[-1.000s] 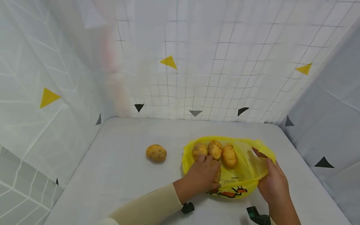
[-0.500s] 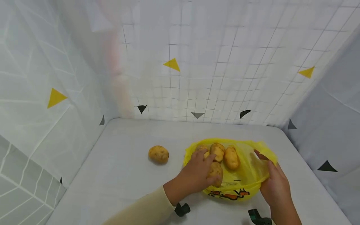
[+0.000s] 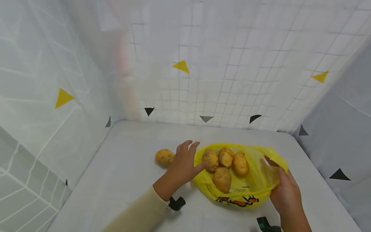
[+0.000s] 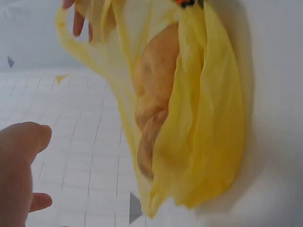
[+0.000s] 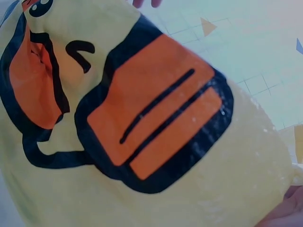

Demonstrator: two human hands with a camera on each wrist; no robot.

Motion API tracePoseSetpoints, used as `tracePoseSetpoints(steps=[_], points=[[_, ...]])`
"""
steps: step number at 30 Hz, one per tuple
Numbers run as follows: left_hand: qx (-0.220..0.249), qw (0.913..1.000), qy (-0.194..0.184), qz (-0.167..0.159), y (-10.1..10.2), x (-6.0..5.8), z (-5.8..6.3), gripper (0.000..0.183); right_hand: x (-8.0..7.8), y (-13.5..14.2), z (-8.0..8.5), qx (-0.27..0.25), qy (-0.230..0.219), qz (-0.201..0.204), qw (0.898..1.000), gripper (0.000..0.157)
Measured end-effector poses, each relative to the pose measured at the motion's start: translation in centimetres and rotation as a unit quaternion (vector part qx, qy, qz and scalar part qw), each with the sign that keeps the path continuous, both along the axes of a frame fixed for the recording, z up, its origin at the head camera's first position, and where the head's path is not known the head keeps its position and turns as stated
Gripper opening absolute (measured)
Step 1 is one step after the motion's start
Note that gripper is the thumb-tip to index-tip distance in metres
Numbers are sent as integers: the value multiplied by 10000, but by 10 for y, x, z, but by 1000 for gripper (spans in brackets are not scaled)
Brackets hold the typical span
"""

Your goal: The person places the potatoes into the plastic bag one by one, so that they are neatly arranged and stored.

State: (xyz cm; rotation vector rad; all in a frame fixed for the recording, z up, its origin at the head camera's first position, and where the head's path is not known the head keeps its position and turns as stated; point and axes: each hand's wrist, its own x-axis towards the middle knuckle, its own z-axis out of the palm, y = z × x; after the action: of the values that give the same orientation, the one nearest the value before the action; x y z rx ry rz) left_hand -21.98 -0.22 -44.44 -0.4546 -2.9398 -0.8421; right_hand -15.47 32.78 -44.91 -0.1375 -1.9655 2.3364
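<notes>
A yellow plastic bag (image 3: 255, 185) lies with its mouth spread on the table, several potatoes (image 3: 222, 179) inside it. My right hand (image 3: 287, 193) grips the bag's right rim, the fingers partly behind the film. To the bag's left, my left hand (image 3: 182, 164) is raised with fingers spread and holds nothing. A single potato (image 3: 164, 157) lies on the table just left of that hand, partly covered by it. In the left wrist view, the thumb and a fingertip show beside the bag (image 4: 208, 127). An orange and black print on the bag (image 5: 156, 113) fills most of the right wrist view.
The white table (image 3: 130, 141) meets a grid-marked sheet (image 3: 220, 71) at the back and pale sheets at both sides. Yellow, black and grey triangles mark the sheets. A dark wrist device (image 3: 176, 203) sits under my left wrist, another (image 3: 268, 225) by the right.
My left hand has let go of a potato inside the bag and moved left, out over the table toward the lone potato. The right hand keeps its grip on the rim.
</notes>
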Motion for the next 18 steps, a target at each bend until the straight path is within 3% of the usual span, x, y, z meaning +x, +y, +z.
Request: tracePoseSetpoints(steps=[8,18], points=[[-82,9959,-73,901,-30,-14,2,88,1,-1,-2,-16,-50,-72,10000,62],[222,9819,-108,1877,-63,-21,-8,86,-2,-1,-1,-115,61,-119,9998,61]])
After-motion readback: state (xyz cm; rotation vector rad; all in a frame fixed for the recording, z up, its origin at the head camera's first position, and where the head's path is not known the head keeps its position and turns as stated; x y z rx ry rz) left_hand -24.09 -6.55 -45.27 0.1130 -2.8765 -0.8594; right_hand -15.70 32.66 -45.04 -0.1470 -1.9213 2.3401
